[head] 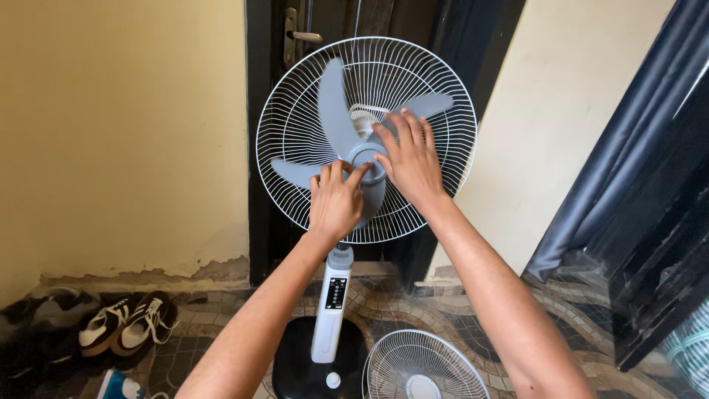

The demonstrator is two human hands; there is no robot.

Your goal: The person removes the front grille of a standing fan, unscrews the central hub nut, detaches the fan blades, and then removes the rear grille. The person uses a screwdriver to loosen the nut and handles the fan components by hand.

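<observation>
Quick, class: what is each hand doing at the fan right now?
Left hand: fingers pinched on the grey hub cap of the pedestal fan.
Right hand: open, fingers spread flat across a fan blade.

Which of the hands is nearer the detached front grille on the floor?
Left. The left hand sits lower on the fan hub, above the grille; the right hand rests higher on the blades.
</observation>
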